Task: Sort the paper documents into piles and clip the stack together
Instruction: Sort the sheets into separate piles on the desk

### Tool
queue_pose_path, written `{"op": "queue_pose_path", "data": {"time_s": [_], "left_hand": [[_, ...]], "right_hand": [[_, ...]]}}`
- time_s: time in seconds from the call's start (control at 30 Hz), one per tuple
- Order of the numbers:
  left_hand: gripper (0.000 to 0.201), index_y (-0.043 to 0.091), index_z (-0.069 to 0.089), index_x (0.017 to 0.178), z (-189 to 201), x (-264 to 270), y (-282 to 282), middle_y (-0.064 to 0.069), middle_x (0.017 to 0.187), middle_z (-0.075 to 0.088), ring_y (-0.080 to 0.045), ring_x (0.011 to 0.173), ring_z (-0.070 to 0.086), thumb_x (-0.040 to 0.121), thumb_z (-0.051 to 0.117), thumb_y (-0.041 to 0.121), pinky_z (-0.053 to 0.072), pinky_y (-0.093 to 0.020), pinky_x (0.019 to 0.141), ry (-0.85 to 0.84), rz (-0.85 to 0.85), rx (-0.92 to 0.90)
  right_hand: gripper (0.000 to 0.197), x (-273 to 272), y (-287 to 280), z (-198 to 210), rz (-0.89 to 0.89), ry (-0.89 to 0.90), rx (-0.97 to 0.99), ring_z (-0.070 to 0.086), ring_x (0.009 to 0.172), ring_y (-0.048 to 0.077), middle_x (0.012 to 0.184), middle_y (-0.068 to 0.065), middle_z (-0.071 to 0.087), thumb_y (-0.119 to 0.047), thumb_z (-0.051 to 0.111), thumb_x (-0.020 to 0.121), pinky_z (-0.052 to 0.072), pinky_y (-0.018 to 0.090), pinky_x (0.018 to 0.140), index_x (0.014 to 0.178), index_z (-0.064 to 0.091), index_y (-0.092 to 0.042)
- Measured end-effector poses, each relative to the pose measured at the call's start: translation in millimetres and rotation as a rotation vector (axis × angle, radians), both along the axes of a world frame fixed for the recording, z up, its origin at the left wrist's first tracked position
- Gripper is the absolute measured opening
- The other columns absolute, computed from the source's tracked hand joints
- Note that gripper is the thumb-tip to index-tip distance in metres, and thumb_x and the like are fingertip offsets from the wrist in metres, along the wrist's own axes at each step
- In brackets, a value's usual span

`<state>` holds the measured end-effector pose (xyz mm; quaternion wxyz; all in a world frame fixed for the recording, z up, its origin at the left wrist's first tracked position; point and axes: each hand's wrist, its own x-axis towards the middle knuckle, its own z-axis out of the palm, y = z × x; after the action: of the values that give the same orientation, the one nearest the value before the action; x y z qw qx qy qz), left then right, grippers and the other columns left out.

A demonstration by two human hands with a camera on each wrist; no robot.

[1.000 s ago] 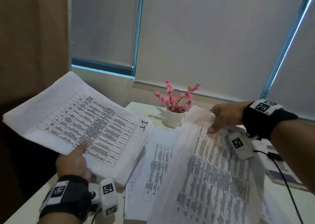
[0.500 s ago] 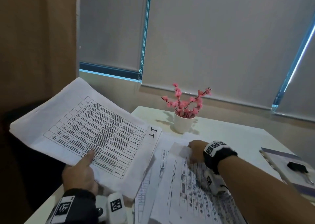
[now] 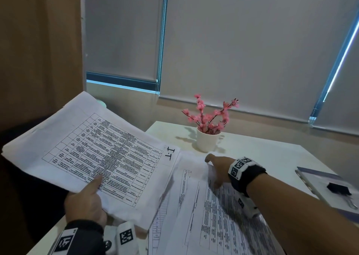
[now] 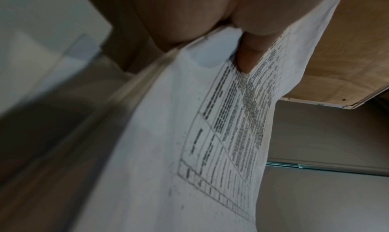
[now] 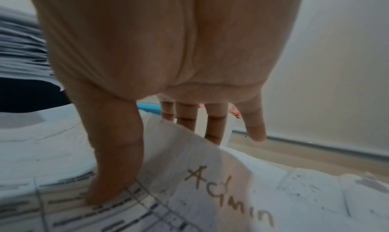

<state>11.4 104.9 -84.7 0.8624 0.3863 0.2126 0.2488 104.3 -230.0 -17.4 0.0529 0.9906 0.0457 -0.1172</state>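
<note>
1. While the left hand (image 3: 85, 202) still grips the "I.T" stack (image 3: 93, 153) off the table's left edge, thumb on top, nothing about it has changed.
2. Just right, the right hand (image 3: 218, 167), fingers nearly straight, has slid farther up the loose sheets (image 3: 213, 216) on the table (image 3: 272, 153); its thumb presses the "Admin" sheet (image 5: 210, 194).
3. Farther right, a black clip (image 3: 339, 188) lies on a folder (image 3: 320, 179).
4. At the back stands the flower cup (image 3: 206, 141).
</note>
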Motion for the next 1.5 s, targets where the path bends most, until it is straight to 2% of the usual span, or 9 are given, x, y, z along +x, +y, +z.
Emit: {"op": "queue_pose_path", "data": {"time_s": [0.13,0.3,0.4,0.63,0.77,0.93,1.13,1.33,1.5], "left_hand": [[0.004,0.016,0.068,0.093,6.9,-6.7,-3.0,-0.002,0.096,0.064,-0.017,0.065,0.059,0.094,0.066,0.012,0.051,-0.022,0.042,0.066,-0.049,0.05],[0.019,0.008,0.073,0.096,14.5,-15.4,-6.9,-0.012,0.107,0.071,-0.04,0.096,0.069,0.083,0.08,0.02,0.053,-0.068,0.084,0.118,-0.029,0.063],[0.036,0.0,0.067,0.121,31.0,-31.4,-15.7,-0.011,0.125,0.067,-0.03,0.109,0.063,0.088,0.075,0.011,0.046,-0.05,0.101,0.09,-0.062,0.12],[0.023,0.002,0.064,0.116,76.5,-52.4,-49.2,-0.011,0.118,0.064,-0.026,0.098,0.057,0.095,0.067,0.009,0.042,-0.036,0.091,-0.032,-0.108,0.453],[0.012,0.012,0.069,0.096,101.5,-57.3,-72.6,0.006,0.085,0.075,-0.022,0.088,0.068,0.092,0.067,0.002,0.045,-0.033,0.088,-0.145,-0.273,0.615],[0.048,0.01,0.066,0.052,134.2,-91.0,-103.5,-0.007,0.049,0.065,-0.017,0.049,0.064,0.096,0.055,-0.002,0.047,-0.032,0.047,-0.233,-0.563,0.847],[0.038,0.009,0.078,0.078,133.7,-94.6,-117.7,-0.025,0.083,0.075,-0.053,0.087,0.069,0.065,0.061,0.04,0.053,-0.072,0.079,-0.284,-0.72,0.94],[0.032,0.02,0.084,0.078,135.4,-97.7,-117.3,-0.01,0.088,0.08,-0.024,0.081,0.076,0.091,0.055,0.022,0.057,-0.046,0.081,-0.326,-0.807,0.721],[0.065,0.019,0.07,0.113,145.3,-95.0,-120.2,-0.002,0.108,0.077,-0.027,0.102,0.073,0.058,0.085,0.051,0.059,-0.037,0.083,-0.364,-0.747,0.916]], "right_hand": [[0.04,-17.7,1.4,13.1,0.07,-0.019,-0.043,0.057,0.093,0.022,0.101,0.004,0.06,-0.028,0.082,0.074,0.045,0.028,0.079,0.106,0.064,-0.012],[0.029,-60.1,-6.7,44.1,0.075,-0.047,0.081,0.056,0.084,0.018,0.091,0.001,0.063,-0.016,0.075,0.079,0.042,0.025,0.074,0.107,0.069,-0.012],[0.028,-91.8,-13.5,67.9,0.105,-0.075,0.11,0.058,0.083,0.017,0.089,-0.001,0.065,-0.018,0.076,0.079,0.044,0.025,0.075,0.106,0.071,-0.015],[0.01,-155.3,-19.3,133.6,0.286,-0.333,0.168,0.056,0.082,0.011,0.089,-0.011,0.061,-0.026,0.072,0.082,0.044,0.026,0.07,0.086,0.064,-0.03],[0.015,-180.5,-15.8,164.9,0.459,-0.568,0.119,0.05,0.12,0.016,0.128,-0.002,0.056,-0.031,0.069,0.085,0.046,0.039,0.099,0.098,0.07,-0.026],[0.01,-201.1,-18.7,196.4,0.485,-0.813,0.097,0.023,0.147,0.031,0.16,0.008,0.024,-0.032,0.075,0.08,0.026,0.049,0.115,0.088,0.07,-0.027],[0.008,-214.8,-30.1,213.6,0.55,-0.857,0.201,0.065,0.09,0.025,0.108,0.002,0.066,-0.023,0.072,0.081,0.051,0.033,0.076,0.08,0.066,-0.019],[0.008,-222.8,-36.7,205.2,0.435,-0.836,0.146,0.058,0.078,0.021,0.096,-0.002,0.06,-0.028,0.062,0.088,0.052,0.036,0.065,0.089,0.064,-0.02],[0.011,-226.2,-37.2,200.2,0.395,-0.84,0.097,0.06,0.084,0.023,0.097,-0.002,0.061,-0.025,0.058,0.089,0.045,0.03,0.063,0.096,0.065,-0.021]]}}
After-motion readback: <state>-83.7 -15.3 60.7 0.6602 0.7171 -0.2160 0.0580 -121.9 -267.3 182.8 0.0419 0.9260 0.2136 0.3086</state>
